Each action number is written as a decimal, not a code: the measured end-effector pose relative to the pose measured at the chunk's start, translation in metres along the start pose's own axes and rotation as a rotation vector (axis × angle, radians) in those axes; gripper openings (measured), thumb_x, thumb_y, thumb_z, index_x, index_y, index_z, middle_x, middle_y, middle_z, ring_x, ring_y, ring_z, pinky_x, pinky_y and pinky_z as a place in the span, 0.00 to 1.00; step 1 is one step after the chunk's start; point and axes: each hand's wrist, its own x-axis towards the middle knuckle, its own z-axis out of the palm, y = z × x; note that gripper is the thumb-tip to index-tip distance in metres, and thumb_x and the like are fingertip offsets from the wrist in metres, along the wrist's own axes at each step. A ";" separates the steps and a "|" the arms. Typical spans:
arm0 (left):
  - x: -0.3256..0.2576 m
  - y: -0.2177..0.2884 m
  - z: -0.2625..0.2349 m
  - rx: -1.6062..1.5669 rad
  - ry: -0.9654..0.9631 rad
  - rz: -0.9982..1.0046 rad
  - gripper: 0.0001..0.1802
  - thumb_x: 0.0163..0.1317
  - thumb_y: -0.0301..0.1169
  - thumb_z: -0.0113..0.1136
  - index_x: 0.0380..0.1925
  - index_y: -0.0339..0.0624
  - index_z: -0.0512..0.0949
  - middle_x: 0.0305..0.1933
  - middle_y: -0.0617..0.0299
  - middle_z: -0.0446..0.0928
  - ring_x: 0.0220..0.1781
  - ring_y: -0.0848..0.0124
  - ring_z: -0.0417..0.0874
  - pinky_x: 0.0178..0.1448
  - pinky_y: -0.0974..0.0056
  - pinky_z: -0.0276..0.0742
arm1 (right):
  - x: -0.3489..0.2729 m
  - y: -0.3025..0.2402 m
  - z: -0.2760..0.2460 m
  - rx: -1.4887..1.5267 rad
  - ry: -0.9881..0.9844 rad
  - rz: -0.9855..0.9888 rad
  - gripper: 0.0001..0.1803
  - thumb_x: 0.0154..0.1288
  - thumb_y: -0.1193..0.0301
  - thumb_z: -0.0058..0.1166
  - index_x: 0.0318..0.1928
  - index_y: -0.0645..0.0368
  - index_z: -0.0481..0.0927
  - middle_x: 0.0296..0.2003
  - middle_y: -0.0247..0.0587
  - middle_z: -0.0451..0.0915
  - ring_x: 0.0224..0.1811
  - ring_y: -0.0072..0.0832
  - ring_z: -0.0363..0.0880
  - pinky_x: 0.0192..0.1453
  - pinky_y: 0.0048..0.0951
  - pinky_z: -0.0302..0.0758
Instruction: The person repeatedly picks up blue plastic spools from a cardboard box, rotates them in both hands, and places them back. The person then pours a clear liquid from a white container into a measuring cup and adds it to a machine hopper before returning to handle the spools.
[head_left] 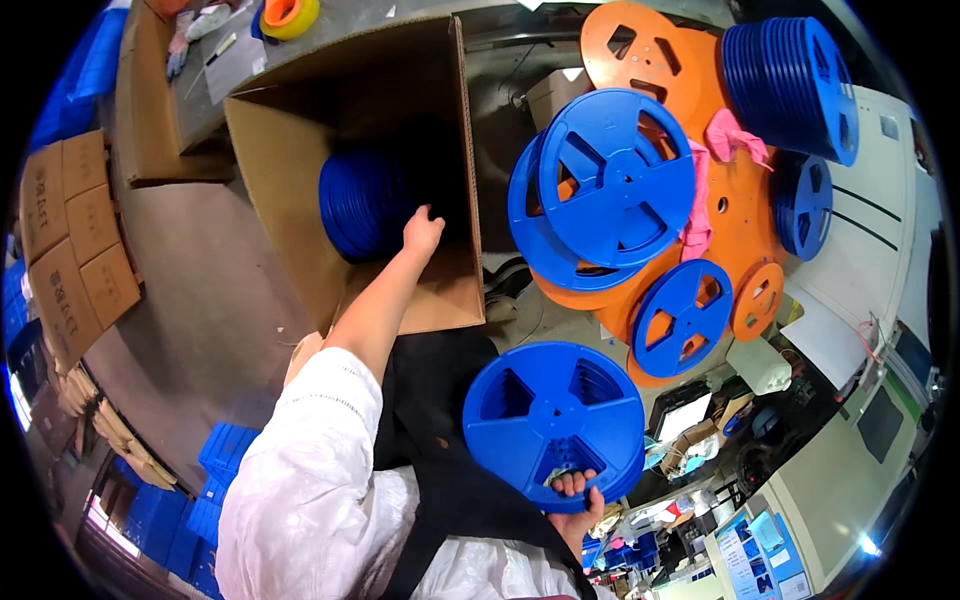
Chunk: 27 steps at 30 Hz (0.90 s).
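Cluttered workshop floor. Left hand (422, 232) inside cardboard box (300, 150) at 11 o'clock, fingers hidden; right hand (576, 503) gripping blue reel (553, 420).

A smooth grey floor (210, 300) spreads below. Flattened brown cartons (75, 240) lie at the left edge, above stacked blue crates (215, 470). A pale workbench (880, 260) stands right.

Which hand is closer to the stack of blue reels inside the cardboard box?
The left hand. It reaches into the cardboard box, right beside the stack of blue reels. The right hand is far off, low down near the body, gripping a separate blue reel.
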 end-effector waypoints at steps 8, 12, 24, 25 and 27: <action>0.088 -0.002 0.071 0.092 0.057 -0.165 0.31 0.54 0.41 0.58 0.60 0.49 0.65 0.50 0.41 0.76 0.54 0.47 0.76 0.57 0.53 0.72 | 0.009 -0.003 -0.012 -0.022 0.197 -0.032 0.15 0.55 0.64 0.50 0.43 0.55 0.71 0.25 0.33 0.69 0.28 0.26 0.66 0.40 0.31 0.66; 0.082 -0.003 0.052 0.259 0.070 -0.035 0.16 0.56 0.36 0.53 0.44 0.44 0.77 0.44 0.43 0.78 0.49 0.46 0.78 0.53 0.51 0.74 | 0.016 -0.010 -0.015 -0.054 0.209 -0.017 0.14 0.55 0.64 0.50 0.42 0.55 0.71 0.25 0.33 0.69 0.29 0.27 0.67 0.41 0.32 0.67; -0.176 0.007 -0.271 -0.782 -0.201 0.016 0.21 0.59 0.24 0.51 0.55 0.39 0.70 0.48 0.57 0.79 0.45 0.71 0.80 0.43 0.68 0.76 | 0.024 -0.022 0.006 0.091 -0.134 0.045 0.12 0.60 0.65 0.45 0.43 0.55 0.69 0.30 0.33 0.69 0.33 0.26 0.67 0.44 0.33 0.68; -0.192 0.007 -0.285 -0.838 -0.205 0.040 0.22 0.58 0.25 0.53 0.55 0.39 0.70 0.48 0.57 0.79 0.45 0.71 0.81 0.43 0.68 0.77 | 0.026 -0.023 0.005 0.079 -0.140 0.025 0.12 0.59 0.65 0.45 0.43 0.56 0.69 0.31 0.32 0.69 0.33 0.26 0.67 0.44 0.33 0.68; -0.218 0.011 -0.305 -0.923 -0.215 0.092 0.23 0.57 0.26 0.56 0.54 0.38 0.70 0.47 0.55 0.79 0.45 0.70 0.81 0.44 0.66 0.78 | 0.025 -0.027 0.010 0.129 -0.145 0.029 0.12 0.59 0.66 0.45 0.43 0.56 0.69 0.31 0.33 0.69 0.34 0.27 0.68 0.44 0.33 0.68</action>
